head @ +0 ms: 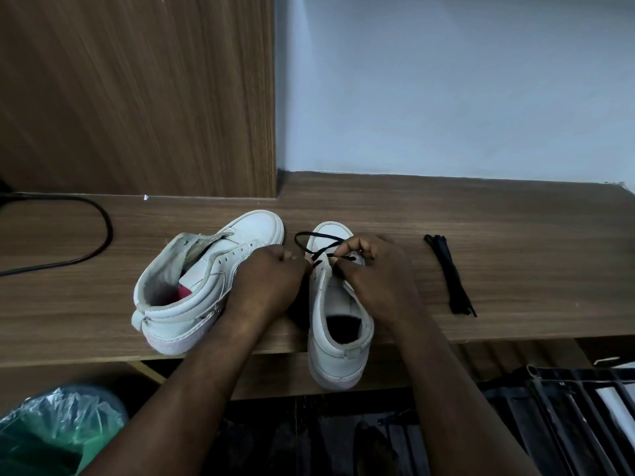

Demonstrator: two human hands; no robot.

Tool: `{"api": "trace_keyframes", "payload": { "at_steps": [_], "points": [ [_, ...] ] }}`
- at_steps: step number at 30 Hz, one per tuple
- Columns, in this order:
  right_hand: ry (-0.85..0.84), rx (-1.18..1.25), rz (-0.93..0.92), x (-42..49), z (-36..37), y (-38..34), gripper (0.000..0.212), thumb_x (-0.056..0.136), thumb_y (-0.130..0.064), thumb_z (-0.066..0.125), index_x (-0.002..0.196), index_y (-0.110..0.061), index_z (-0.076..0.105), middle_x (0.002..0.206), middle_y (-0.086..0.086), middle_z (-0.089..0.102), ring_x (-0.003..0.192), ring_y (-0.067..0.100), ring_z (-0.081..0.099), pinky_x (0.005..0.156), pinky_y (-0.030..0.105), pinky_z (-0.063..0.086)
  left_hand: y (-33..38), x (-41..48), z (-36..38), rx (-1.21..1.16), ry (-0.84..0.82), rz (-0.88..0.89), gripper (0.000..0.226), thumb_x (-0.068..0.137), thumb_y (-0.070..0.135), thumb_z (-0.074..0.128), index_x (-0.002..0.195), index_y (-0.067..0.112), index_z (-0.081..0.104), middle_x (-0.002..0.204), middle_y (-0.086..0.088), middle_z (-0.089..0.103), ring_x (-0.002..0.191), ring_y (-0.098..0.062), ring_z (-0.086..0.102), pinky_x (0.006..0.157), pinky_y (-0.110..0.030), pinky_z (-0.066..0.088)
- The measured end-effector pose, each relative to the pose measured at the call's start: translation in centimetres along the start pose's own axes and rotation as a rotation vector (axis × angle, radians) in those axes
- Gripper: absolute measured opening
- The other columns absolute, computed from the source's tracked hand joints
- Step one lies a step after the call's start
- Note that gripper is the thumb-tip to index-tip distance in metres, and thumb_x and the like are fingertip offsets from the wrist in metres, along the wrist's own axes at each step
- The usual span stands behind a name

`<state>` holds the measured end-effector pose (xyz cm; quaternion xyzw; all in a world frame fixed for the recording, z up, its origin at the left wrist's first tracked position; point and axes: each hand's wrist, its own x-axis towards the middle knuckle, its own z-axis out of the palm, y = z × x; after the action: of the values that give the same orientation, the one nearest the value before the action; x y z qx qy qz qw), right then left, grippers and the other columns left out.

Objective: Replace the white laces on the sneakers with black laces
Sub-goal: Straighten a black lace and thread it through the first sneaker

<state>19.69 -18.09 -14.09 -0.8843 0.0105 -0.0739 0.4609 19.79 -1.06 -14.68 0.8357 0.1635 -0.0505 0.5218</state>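
A: What was noted, left to right?

B: An unlaced sneaker (206, 280) was seen tipped on the table (515, 218); beside it the left hand (271, 280) was curled against the second sneaker (338, 324) — whether anything was gripped could not be told; a black lace (316, 243) was looped over that shoe's toe and pinched by the right hand (374, 269); a spare lace (450, 276) lay well apart, further right.

A: And the step?

B: Threading at the lowest eyelets was judged barely begun; next, the tip would need to be fed through — and both ends evened.
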Motion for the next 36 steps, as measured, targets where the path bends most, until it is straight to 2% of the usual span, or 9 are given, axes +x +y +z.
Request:
{"api": "trace_keyframes", "payload": {
  "at_steps": [3,7,12,15,18,20,22,26,36],
  "points": [
    [0.014,0.003,0.031,0.1,0.1,0.1,0.011,0.082,-0.028,0.082,0.082,-0.033,0.072,0.098,-0.017,0.064,0.092,-0.003,0.060,0.072,0.006,0.040,0.0,-0.5,0.3,0.074,0.077,0.153,0.011,0.089,0.036,0.068,0.088,0.027,0.063,0.079,0.013,0.070,0.080,-0.011,0.065,0.074,-0.031,0.048],
    [0.020,0.078,0.088,0.1,-0.1,0.2,0.012,0.084,-0.033,0.081,0.089,-0.033,0.070,0.092,-0.017,0.070,0.088,-0.007,0.061,0.067,0.004,0.043,-0.3,-0.3,0.5,0.103,0.063,0.200,0.015,0.091,0.035,0.069,0.079,0.028,0.066,0.070,0.018,0.068,0.069,-0.004,0.064,0.064,-0.026,0.044],
    [0.029,0.302,0.164,-0.1,-0.6,0.0,0.009,0.088,-0.026,0.079,0.091,-0.028,0.072,0.087,-0.009,0.074,0.084,0.008,0.069,0.072,0.026,0.055,0.3,0.0,0.6,0.043,0.042,0.187,0.022,0.098,0.027,0.064,0.076,0.024,0.063,0.069,0.011,0.066,0.066,-0.007,0.058,0.062,-0.026,0.039],
    [0.086,0.316,0.132,-0.1,-0.9,-0.6,0.006,0.090,-0.024,0.078,0.089,-0.027,0.073,0.087,-0.007,0.074,0.086,0.011,0.070,0.073,0.027,0.056,1.5,-0.1,-0.2,-0.357,0.025,0.140,0.023,0.102,0.021,0.058,0.079,0.020,0.061,0.069,0.007,0.068,0.057,-0.011,0.055,0.060,-0.026,0.043],
    [0.097,0.339,0.046,-0.4,-1.1,-1.4,0.010,0.091,-0.019,0.076,0.085,-0.027,0.074,0.084,-0.010,0.075,0.079,0.006,0.069,0.069,0.018,0.051,3.0,-1.0,-1.4,-0.681,-0.091,0.182,0.012,0.102,0.017,0.060,0.090,0.018,0.064,0.070,0.005,0.071,0.041,-0.003,0.040,0.039,-0.016,0.031],
    [0.041,0.306,-0.035,-0.7,-1.2,-1.8,0.011,0.091,-0.019,0.076,0.085,-0.029,0.075,0.086,-0.014,0.075,0.078,0.002,0.068,0.068,0.015,0.050,3.5,-1.5,-2.1,-0.790,-0.184,0.231,0.006,0.099,0.016,0.064,0.103,0.019,0.064,0.081,0.001,0.075,0.042,-0.004,0.040,0.038,-0.016,0.030],
    [-0.037,0.234,-0.148,-1.0,-1.1,-2.3,0.009,0.090,-0.022,0.076,0.092,-0.031,0.076,0.092,-0.019,0.074,0.088,-0.001,0.067,0.073,0.013,0.048,3.7,-1.7,-2.5,-0.859,-0.268,0.251,0.020,0.092,0.016,0.069,0.110,0.021,0.063,0.097,-0.007,0.079,0.044,-0.005,0.039,0.040,-0.017,0.029],
    [-0.085,0.106,-0.347,-1.3,-0.5,-3.4,0.012,0.084,-0.032,0.076,0.095,-0.026,0.076,0.098,-0.018,0.072,0.100,0.000,0.064,0.082,0.018,0.049,4.2,-2.3,-3.1,-0.865,-0.326,0.269,0.017,0.086,0.014,0.072,0.102,0.016,0.066,0.107,-0.015,0.078,0.041,0.001,0.050,0.036,-0.013,0.028],
    [-0.133,0.489,-0.150,-1.4,-1.7,-2.7,0.010,0.099,-0.020,0.067,0.100,-0.020,0.077,0.083,-0.001,0.077,0.074,0.005,0.070,0.068,0.015,0.052,4.0,-2.4,-3.3,-0.759,0.041,0.207,0.018,0.096,-0.003,0.063,0.104,0.007,0.076,0.080,0.001,0.079,0.041,0.005,0.053,0.043,-0.007,0.039]
  ]
}}
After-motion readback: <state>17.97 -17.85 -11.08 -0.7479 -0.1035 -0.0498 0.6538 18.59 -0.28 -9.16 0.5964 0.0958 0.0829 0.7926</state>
